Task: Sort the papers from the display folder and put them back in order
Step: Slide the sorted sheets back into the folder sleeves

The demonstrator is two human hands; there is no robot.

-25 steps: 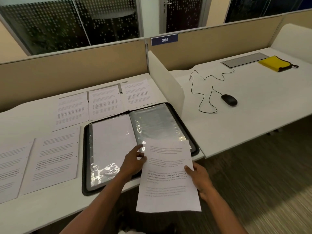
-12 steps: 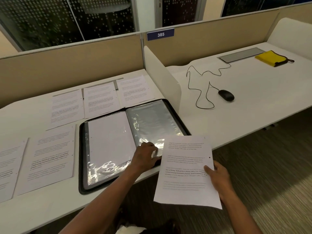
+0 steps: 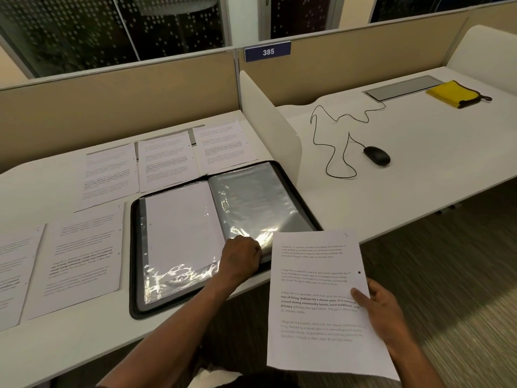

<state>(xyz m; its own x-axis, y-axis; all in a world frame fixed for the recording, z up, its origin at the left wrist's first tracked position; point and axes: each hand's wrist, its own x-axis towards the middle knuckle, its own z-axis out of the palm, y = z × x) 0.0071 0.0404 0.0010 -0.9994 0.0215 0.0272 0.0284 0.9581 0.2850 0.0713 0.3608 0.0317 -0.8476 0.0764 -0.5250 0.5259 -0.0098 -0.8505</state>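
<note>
A black display folder [image 3: 134, 247] lies open on the white desk [image 3: 70, 345]. Its left sleeve holds a white sheet and its right sleeve [image 3: 257, 200] looks shiny and see-through. My left hand [image 3: 242, 259] sits at the bottom edge of the right sleeve, fingers curled on the plastic. My right hand [image 3: 377, 303] holds a printed paper [image 3: 316, 298] off the desk's front edge, thumb on its right margin. Three printed papers [image 3: 167, 161] lie in a row behind the folder. Two more papers [image 3: 81, 259] lie to its left.
A white divider panel [image 3: 268, 127] stands at the folder's right. On the neighbouring desk are a black mouse [image 3: 376, 155] with a looping cable, a grey panel [image 3: 402, 88] and a yellow pouch [image 3: 453, 93]. Beige partitions run along the back.
My right hand has carried the printed paper right and off the desk's edge. My left hand let go of that paper and moved onto the bottom of the folder's right sleeve.
</note>
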